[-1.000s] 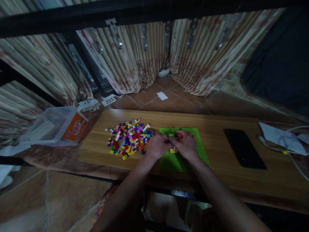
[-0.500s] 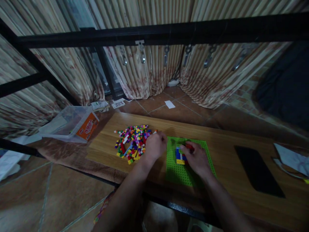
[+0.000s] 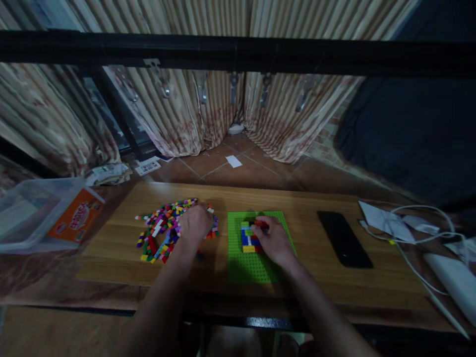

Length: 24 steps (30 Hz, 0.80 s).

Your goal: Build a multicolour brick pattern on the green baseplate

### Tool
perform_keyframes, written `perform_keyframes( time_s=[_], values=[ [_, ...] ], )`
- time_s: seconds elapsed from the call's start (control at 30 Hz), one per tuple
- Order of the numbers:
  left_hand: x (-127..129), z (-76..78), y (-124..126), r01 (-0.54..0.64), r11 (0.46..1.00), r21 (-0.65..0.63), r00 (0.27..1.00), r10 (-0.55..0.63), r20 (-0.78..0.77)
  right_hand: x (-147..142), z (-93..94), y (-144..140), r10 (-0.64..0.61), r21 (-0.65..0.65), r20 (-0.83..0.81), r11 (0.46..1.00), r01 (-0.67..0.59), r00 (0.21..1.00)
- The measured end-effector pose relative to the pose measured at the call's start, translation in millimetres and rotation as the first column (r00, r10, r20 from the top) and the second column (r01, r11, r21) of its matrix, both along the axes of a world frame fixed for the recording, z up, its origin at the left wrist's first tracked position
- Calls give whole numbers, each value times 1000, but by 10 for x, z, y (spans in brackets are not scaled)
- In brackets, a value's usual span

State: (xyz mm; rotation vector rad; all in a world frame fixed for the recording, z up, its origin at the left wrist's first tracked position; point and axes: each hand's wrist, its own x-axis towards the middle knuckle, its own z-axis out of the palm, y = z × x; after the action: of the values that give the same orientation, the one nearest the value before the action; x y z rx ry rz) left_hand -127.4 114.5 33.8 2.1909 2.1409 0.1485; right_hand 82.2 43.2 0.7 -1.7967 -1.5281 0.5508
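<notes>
Head view: brick pile (image 3: pixel 163 225) lies beneath left hand (image 3: pixel 196 222), brick build (image 3: pixel 248 241) partly beneath right hand (image 3: pixel 275 240); grips unclear.

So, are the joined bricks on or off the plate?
On: the joined bricks sit on the plate, green showing left of and in front of them.

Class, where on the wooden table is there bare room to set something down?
The wooden table shows bare wood between the green baseplate and black slab, and left of the loose bricks. Crowded: the loose bricks, where the left hand is; the built bricks, at the right hand; the right end, by white cables.
</notes>
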Motion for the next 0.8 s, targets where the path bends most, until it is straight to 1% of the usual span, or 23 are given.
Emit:
perform_keyframes(
  time_s=[0.07, 0.23, 0.4, 0.6, 0.8],
  values=[
    [-22, 8, 9, 17, 999, -27, 1000, -16, 21, -3, 15, -1, -3, 3, -4, 1000, 3, 1000],
    [-41, 35, 10, -9, 996, -87, 1000, 11, 19, -5, 49, -3, 5, -20, 5, 1000, -5, 1000],
    [-37, 88, -20, -12, 991, -132, 1000, 14, 20, 7, 43, 2, 21, -26, 23, 999, -20, 1000],
    [-88, 94, -38, 55, 984, -167, 998, -47, 48, 10, 26, 4, 17, -9, 33, 1000, -17, 999],
    [-68, 107, -29, 28, 980, -195, 999, -22, 34, 21, 30, 7, 21, -25, 30, 999, -21, 999]
  ],
)
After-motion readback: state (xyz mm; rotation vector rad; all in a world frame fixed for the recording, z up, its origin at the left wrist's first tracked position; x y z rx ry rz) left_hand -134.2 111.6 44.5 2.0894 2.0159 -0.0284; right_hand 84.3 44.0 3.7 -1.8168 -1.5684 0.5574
